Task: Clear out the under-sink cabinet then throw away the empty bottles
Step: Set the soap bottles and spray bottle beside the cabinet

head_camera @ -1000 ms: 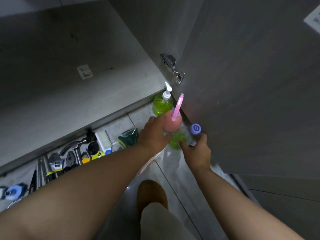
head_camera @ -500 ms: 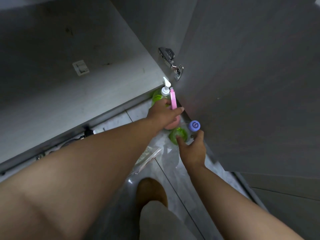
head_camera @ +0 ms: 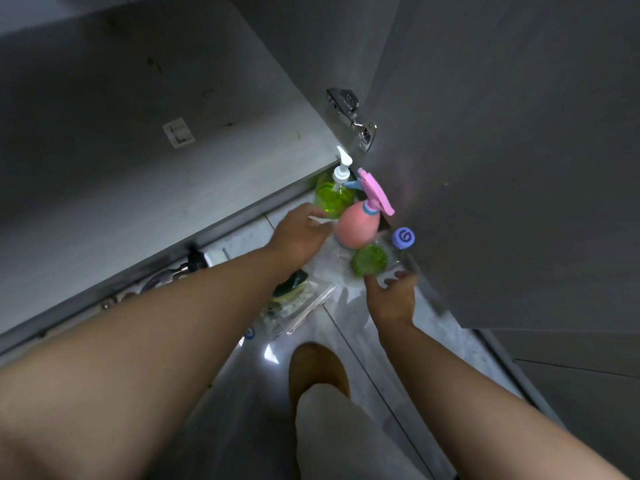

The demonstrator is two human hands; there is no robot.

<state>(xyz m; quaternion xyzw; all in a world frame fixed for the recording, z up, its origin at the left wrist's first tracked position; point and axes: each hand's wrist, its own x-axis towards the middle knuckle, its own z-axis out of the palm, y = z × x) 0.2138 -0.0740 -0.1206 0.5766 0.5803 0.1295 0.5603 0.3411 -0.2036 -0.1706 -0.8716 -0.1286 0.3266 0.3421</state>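
Several bottles stand on the tiled floor by the open cabinet's right corner. They are a pink spray bottle [head_camera: 356,226], a green pump bottle [head_camera: 333,197] behind it, a clear bottle with a purple cap [head_camera: 403,238], and a round green container [head_camera: 369,260] seen from above. My left hand [head_camera: 300,234] hovers just left of the pink spray bottle with fingers extended, holding nothing. Just below the green container, my right hand [head_camera: 392,293] has loosely spread fingers and grips nothing.
The cabinet floor [head_camera: 145,140] is bare except for a small sticker. The open door [head_camera: 502,161] with its hinge [head_camera: 350,110] hangs right over the bottles. A clear bag with a sponge [head_camera: 298,296] and tools [head_camera: 166,276] lie under my left arm. My foot [head_camera: 318,370] is below.
My left hand has let go of the pink spray bottle, which now stands on the floor with its head turned. My right hand has drawn back a little from the purple-capped bottle.
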